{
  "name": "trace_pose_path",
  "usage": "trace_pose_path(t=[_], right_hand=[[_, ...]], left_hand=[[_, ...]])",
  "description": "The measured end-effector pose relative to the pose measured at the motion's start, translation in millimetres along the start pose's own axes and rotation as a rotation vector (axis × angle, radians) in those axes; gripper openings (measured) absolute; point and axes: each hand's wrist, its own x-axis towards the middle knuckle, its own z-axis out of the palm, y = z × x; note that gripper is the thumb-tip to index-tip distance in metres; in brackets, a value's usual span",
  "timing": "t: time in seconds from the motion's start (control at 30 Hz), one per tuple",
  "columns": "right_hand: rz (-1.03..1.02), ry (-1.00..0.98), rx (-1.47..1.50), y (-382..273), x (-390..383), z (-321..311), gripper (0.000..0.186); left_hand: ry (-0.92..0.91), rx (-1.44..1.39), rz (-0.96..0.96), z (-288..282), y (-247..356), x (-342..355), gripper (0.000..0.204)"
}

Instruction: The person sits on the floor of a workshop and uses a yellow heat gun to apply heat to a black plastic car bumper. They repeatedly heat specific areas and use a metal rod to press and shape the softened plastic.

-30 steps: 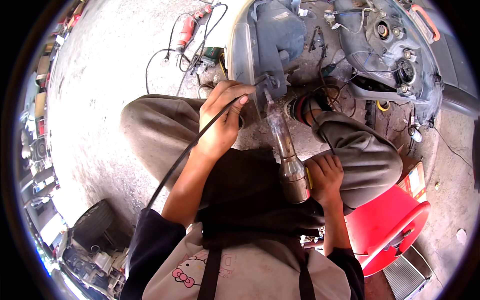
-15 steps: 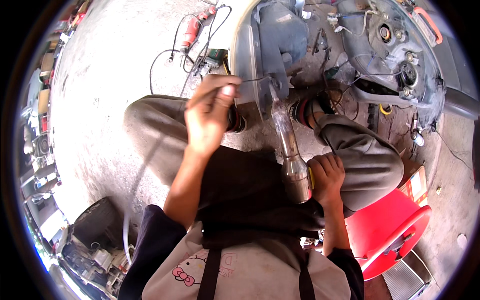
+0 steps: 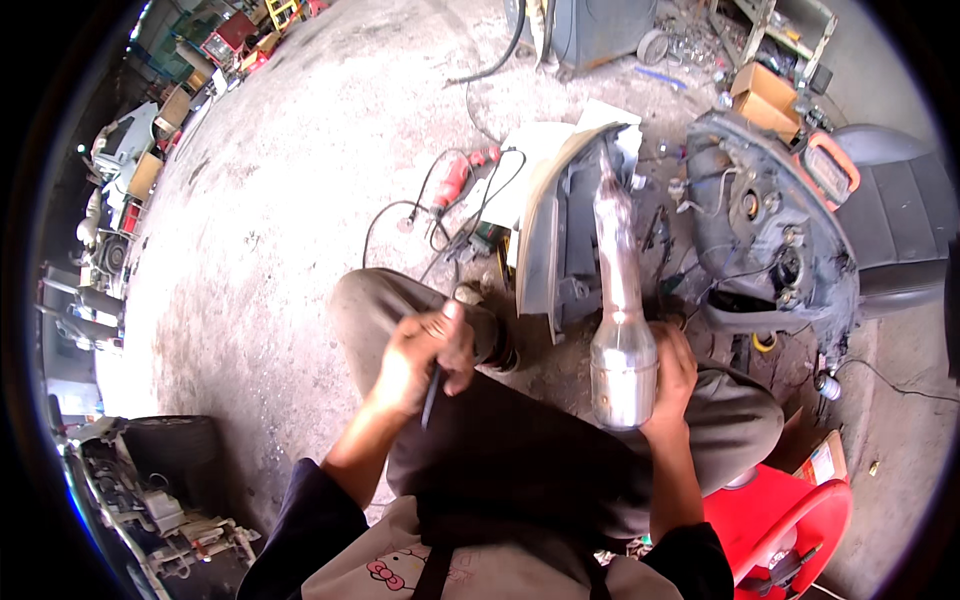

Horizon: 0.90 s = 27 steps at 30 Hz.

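Note:
My right hand (image 3: 676, 378) is wrapped round a hot-air gun (image 3: 622, 365) with a long silver barrel. Its narrow nozzle points away from me, over a grey plastic headlight housing (image 3: 541, 250) on the floor; whether the tip touches it I cannot tell. The gun's grip is hidden by my fingers. To the left, above my left knee, my left hand (image 3: 422, 358) pinches a thin dark rod (image 3: 432, 396), whose lower end slants down toward my lap. The rod is apart from the housing.
A second, opened headlight housing (image 3: 735, 205) lies to the right, near a grey seat (image 3: 905, 215). A red power tool (image 3: 455, 182) with a looped black cable is beyond my left knee. A red chair (image 3: 765, 505) stands at lower right, car parts (image 3: 175, 500) at lower left.
My left hand has drawn the rod back from beside the nozzle toward my lap. In the picture the gun sits higher and farther right, and the view now takes in more floor ahead.

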Motion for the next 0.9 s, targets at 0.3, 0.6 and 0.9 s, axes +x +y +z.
trace_pose_path(t=[0.3,0.6,0.9], right_hand=[[-0.062,-0.171,0.201,-18.0,35.0,22.9,0.040],[0.027,-0.137,0.327,-10.6,26.5,41.7,0.041],[0.113,-0.003,0.306,2.3,48.4,43.9,0.031]], left_hand=[[-0.259,0.066,-0.174,19.6,-34.6,-33.1,0.058],[-0.546,0.050,-0.310,-16.8,22.5,-69.4,0.052],[-0.593,-0.316,0.467,-139.0,92.7,-127.5,0.046]])
